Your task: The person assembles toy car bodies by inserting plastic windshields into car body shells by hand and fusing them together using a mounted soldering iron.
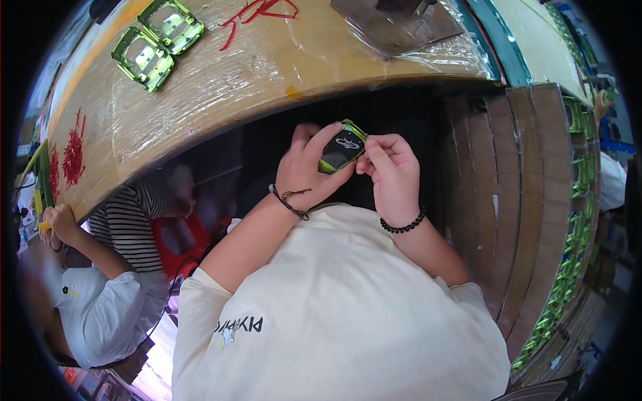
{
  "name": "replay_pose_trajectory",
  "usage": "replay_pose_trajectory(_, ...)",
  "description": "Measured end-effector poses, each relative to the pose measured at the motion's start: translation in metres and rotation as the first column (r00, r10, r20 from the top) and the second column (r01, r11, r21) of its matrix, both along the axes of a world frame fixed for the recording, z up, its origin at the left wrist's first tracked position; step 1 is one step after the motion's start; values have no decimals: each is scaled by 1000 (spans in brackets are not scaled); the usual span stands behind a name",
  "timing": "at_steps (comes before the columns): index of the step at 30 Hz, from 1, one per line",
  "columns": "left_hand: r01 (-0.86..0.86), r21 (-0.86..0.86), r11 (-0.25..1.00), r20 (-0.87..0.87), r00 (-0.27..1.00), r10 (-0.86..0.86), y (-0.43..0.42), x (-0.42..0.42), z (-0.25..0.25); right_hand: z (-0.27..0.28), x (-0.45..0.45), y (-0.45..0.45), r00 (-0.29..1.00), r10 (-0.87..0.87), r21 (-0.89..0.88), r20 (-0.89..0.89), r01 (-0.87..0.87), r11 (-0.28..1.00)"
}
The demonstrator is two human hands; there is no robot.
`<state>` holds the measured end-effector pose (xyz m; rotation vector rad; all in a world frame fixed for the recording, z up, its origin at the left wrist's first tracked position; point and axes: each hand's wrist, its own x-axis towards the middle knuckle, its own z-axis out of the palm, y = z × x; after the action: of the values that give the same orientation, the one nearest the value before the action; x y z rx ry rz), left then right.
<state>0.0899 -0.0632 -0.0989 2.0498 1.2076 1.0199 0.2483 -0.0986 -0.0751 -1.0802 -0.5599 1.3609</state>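
A green part with a black panel and a white logo is held above my lap, just below the table's edge. My left hand wraps round its left side, fingers along the top and thumb below. At its right edge, the thumb and index finger of my right hand are pinched together; whatever lies between those fingertips is too small to make out. A dark cord bracelet is on my left wrist, and a black beaded one on my right.
Two green frames lie on the wooden table. Red strips and a red pile are there too. Stacked cardboard layers with green parts stand at the right. A co-worker's hand is at the left edge.
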Motion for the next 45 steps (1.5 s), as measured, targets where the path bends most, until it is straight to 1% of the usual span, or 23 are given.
replay_pose_trajectory(3, -10, 13, 1000, 10, 1000, 10, 1, 1, -2, -2, 0, 2, 1000, 13, 0, -2, -13, 1000)
replay_pose_trajectory(6, -13, 4, 1000, 15, 1000, 13, 2, 1, 0, -1, 4, 3, 986, 52, -30, -160, -58, 998)
replay_pose_trajectory(9, -19, 6, 1000, 4, 1000, 19, 1, 2, 1, 0, 12, 6, 971, 116, -49, -210, -129, 990)
replay_pose_trajectory(10, -21, 10, 1000, -3, 1000, 21, 1, 2, 1, 0, 12, 7, 969, 123, -55, -216, -138, 989)
replay_pose_trajectory(13, -39, 55, 998, 47, 998, 37, 3, 3, -4, 2, 14, 9, 960, 145, -73, -240, -167, 983)
replay_pose_trajectory(16, -39, 45, 998, 27, 999, 38, 3, 2, -4, 4, 17, 11, 947, 169, -91, -274, -200, 975)
replay_pose_trajectory(19, -39, -42, 998, -35, 999, 37, -1, 2, 1, 9, 18, 12, 939, 181, -119, -293, -224, 967)
replay_pose_trajectory(22, -56, -61, 997, -55, 997, 53, 0, 4, 3, 6, 18, 13, 935, 172, -124, -311, -220, 968)
replay_pose_trajectory(27, -77, 5, 997, -25, 997, 77, 1, 5, 2, 5, 16, 13, 934, 152, -125, -323, -201, 972)
replay_pose_trajectory(28, -84, 10, 996, -23, 996, 84, 1, 5, 2, 5, 16, 13, 939, 142, -127, -312, -190, 974)
replay_pose_trajectory(31, -67, -48, 997, -43, 997, 65, 1, 4, 2, 5, 13, 13, 952, 110, -135, -286, -154, 979)
replay_pose_trajectory(33, -67, -46, 997, -34, 997, 66, 2, 4, 1, 6, 12, 14, 956, 86, -140, -279, -128, 982)
replay_pose_trajectory(37, -60, -46, 997, -26, 998, 59, 2, 3, 1, 7, 10, 15, 971, 88, -129, -223, -119, 984)
replay_pose_trajectory(39, -57, -61, 997, -47, 997, 54, 2, 3, 2, 7, 9, 15, 978, 79, -127, -193, -105, 986)
replay_pose_trajectory(42, -57, -85, 995, -33, 998, 54, 4, 3, 0, 3, 2, 16, 994, 54, -64, 98, -47, 997)
replay_pose_trajectory(45, -62, -88, 994, -33, 998, 59, 3, 3, 1, -4, -2, 17, 979, 24, 40, 202, -32, 999)
